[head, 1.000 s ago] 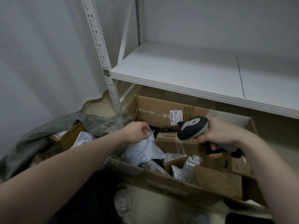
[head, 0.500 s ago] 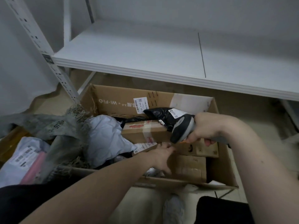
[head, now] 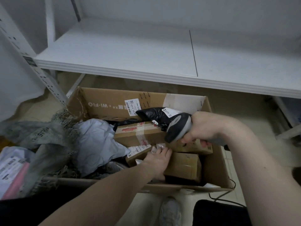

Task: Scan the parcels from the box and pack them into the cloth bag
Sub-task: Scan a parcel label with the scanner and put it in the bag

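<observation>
Now the big cardboard box point(head: 104, 103) is standing open on the floor under the white shelf point(head: 130, 51), and several parcels are lying inside it. A pale grey plastic mailer point(head: 96, 141) is filling the left part, crumpled and leaning toward the box's left side. Beside it a taped brown carton point(head: 138, 134) is lying flat in the middle, and a black plastic parcel point(head: 153, 115) with a white label is resting on its far end, against the back wall of the box. Lower in the box a small carton with a label point(head: 138, 152) and a plain brown carton point(head: 184, 165) are lying near the front wall.

The left hand point(head: 157, 162) is reaching down into the box, fingers curling onto the small labelled carton; whether it is really gripping it I cannot tell. The right hand point(head: 203, 128) is gripping the handle of the grey scanner point(head: 177, 126), which is pointing down at the parcels.

To the left of the box, the grey-green cloth bag point(head: 44, 139) is lying open, and a white labelled mailer point(head: 11, 162) and a pink parcel point(head: 16, 181) are showing inside it.
</observation>
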